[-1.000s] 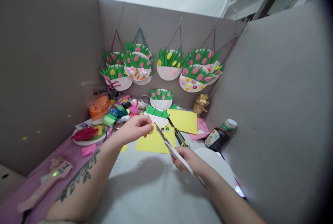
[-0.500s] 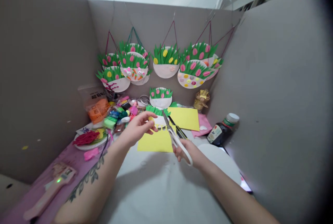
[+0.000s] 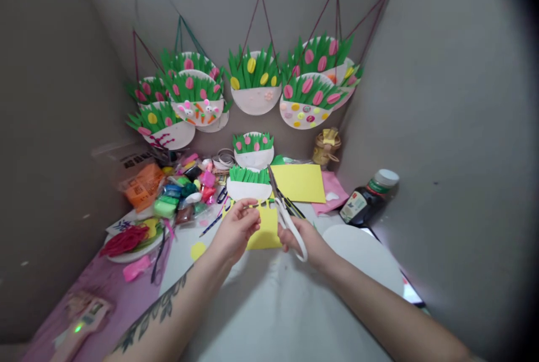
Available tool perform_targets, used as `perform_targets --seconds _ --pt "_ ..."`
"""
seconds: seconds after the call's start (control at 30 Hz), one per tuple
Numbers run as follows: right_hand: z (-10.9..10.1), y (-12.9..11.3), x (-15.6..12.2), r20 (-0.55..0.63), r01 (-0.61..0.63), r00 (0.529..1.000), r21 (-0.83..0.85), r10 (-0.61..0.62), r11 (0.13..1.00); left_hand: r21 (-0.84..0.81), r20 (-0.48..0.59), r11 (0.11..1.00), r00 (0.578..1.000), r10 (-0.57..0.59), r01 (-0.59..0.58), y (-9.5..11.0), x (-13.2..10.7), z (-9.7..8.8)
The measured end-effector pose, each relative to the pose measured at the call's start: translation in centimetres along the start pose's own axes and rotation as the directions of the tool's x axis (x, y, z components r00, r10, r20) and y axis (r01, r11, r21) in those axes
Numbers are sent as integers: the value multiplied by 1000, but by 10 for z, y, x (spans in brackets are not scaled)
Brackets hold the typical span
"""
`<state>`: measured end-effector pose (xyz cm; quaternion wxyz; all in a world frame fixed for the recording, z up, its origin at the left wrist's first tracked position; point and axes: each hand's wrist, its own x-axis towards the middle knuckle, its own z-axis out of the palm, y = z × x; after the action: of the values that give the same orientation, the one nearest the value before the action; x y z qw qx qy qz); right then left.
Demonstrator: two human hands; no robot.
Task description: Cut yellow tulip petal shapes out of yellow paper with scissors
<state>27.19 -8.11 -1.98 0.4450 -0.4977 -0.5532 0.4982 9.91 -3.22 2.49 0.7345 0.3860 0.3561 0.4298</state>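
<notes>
My right hand (image 3: 301, 238) grips the white-handled scissors (image 3: 290, 230), their metal blades pointing up and away from me. Across from it, my left hand (image 3: 240, 227) has curled fingers with thumb and index close together; whatever may be between them is hidden. Both hands are above a yellow paper sheet (image 3: 263, 233) whose far edge is cut into notches. A yellow paper circle (image 3: 197, 251) lies on the table left of my left hand. Just beyond the sheet is a white half-plate pocket (image 3: 249, 190) with green paper grass.
Bags of coloured clay (image 3: 168, 202) crowd the left side. A second yellow sheet (image 3: 298, 183), a dark bottle (image 3: 366, 199) and a white paper plate (image 3: 362, 255) are at right. Decorated plate pockets (image 3: 256, 98) hang along the back wall. A pink handheld tool (image 3: 82, 325) lies near left.
The view has tilted down and shifted. My left hand has moved nearer to me and closer to the scissors, its fingers more curled. The yellow circle now shows clear of my left forearm.
</notes>
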Motion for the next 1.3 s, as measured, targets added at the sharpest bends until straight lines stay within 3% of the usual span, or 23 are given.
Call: perform_targets --seconds 0.3,0.5,0.67,0.8,0.97,1.07,1.17,1.3 --pt "-2 -6 -2 26 -2 1000 -5 2 1000 -85 -41 984 986 -159 155 -12 4 2" --pt "-3 -4 -2 -3 -22 1000 -4 22 1000 -10 -41 971 970 -240 240 -12 1 7" --pt "-3 -5 -4 -34 -8 999 -24 7 1000 192 -20 976 995 -101 103 -13 -3 6" --pt "-3 -6 -5 -45 23 999 -27 -24 999 447 -17 892 997 77 -62 -14 -6 6" --pt "-3 -2 -5 -100 16 995 -61 -22 998 488 -40 869 993 107 -74 -15 -16 2" --pt "-3 6 -4 -142 11 990 -57 -19 998 509 -111 857 982 156 -79 -12 -23 -24" --pt "-2 15 -3 -165 9 986 -30 -14 1000 588 -236 802 925 298 -108 -3 -33 -72" --pt "0 24 -2 -150 15 989 -9 -16 1000 733 -365 680 851 378 12 4 -54 -136"
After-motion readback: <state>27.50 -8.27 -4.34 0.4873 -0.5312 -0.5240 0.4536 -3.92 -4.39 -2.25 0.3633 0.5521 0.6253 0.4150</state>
